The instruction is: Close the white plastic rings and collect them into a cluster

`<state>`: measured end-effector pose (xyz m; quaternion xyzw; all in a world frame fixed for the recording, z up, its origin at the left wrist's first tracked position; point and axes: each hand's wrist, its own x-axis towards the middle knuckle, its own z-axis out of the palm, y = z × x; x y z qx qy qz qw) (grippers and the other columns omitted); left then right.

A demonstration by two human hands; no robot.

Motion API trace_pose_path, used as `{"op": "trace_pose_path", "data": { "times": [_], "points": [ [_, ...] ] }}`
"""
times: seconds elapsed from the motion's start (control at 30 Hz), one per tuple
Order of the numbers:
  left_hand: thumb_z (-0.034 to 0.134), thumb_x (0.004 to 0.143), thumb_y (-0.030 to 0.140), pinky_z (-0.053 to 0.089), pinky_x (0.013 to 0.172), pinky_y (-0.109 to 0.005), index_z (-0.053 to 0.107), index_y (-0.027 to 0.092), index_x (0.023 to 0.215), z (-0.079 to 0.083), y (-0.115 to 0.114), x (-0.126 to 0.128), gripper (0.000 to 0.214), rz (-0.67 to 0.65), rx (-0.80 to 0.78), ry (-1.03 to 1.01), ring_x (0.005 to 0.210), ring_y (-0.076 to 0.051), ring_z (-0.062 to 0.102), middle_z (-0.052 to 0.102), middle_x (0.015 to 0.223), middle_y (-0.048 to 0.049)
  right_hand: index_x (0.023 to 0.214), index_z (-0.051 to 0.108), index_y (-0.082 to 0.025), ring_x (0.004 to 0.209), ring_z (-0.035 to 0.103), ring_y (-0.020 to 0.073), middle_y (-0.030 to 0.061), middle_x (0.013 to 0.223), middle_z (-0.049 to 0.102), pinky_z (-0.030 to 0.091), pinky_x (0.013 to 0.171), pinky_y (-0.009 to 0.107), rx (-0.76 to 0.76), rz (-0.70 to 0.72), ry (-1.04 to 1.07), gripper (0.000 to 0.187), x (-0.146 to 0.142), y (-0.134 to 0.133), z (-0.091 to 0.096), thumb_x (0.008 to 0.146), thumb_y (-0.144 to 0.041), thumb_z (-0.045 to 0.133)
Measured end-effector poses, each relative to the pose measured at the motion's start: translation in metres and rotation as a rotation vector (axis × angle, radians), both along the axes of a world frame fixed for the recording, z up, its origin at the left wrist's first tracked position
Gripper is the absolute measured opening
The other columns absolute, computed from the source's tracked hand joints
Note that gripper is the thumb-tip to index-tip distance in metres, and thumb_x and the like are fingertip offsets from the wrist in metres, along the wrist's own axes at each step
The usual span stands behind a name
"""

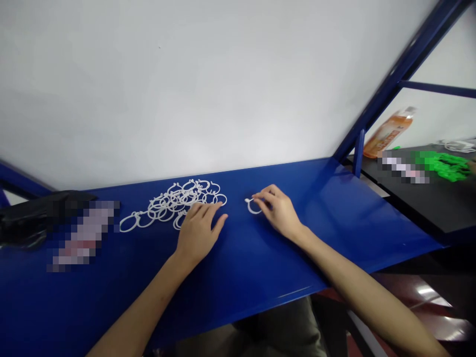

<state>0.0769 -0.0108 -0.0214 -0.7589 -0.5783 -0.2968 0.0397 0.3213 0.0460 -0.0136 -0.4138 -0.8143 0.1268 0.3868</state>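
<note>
**White rings handled on a blue tabletop**

Head view: a single ring, lying on the tabletop just right of the heap of rings, is pinched at its edge by the fingertips of the right hand. The left hand is laid flat and unclenched, fingertips touching the heap's near edge. An orange bottle is seen far right.

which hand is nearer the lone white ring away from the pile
Right. The right hand touches the lone ring; the left hand rests apart from it, at the ring pile.
</note>
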Motion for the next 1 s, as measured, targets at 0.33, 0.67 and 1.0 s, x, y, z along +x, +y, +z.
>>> {"op": "trace_pose_path", "data": {
  "times": [0.33, 0.67, 1.0],
  "points": [
    [0.047, 0.096, 0.030, 0.044, 0.088, -0.045, 0.073, 0.022, 0.104, -0.011, 0.020, -0.030, 0.029, 0.164, -0.006, 0.376, 0.102, -0.031, 0.051, 0.062, 0.113, -0.0131, 0.116, 0.069, -0.017, 0.098, 0.056, 0.0310, 0.0153, 0.102, 0.063, 0.053, 0.083, 0.044, 0.082, -0.496, -0.352, 0.030, 0.042, 0.039, -0.012, 0.093, -0.033, 0.060],
    [0.046, 0.094, 0.027, 0.046, 0.083, -0.039, 0.059, 0.022, 0.087, 0.006, 0.007, -0.023, 0.016, 0.144, 0.043, 0.085, 0.087, -0.024, 0.056, 0.061, 0.086, -0.0063, 0.117, 0.066, -0.020, 0.101, 0.058, 0.0265, 0.0104, 0.107, 0.064, 0.050, 0.095, 0.047, -0.013, 0.014, -0.203, 0.025, 0.001, 0.006, -0.011, 0.096, -0.030, 0.059],
    [0.059, 0.088, 0.036, 0.053, 0.078, -0.029, 0.060, 0.022, 0.084, 0.006, -0.013, 0.013, 0.015, -0.143, -0.391, -0.767, 0.084, -0.016, 0.068, 0.070, 0.088, -0.0007, 0.111, 0.065, -0.020, 0.083, 0.067, 0.0161, 0.0040, 0.098, 0.072, 0.054, 0.078, 0.031, -0.449, 0.312, 0.183, 0.019, -0.025, -0.024, 0.002, 0.096, -0.031, 0.060]
  ]
}}
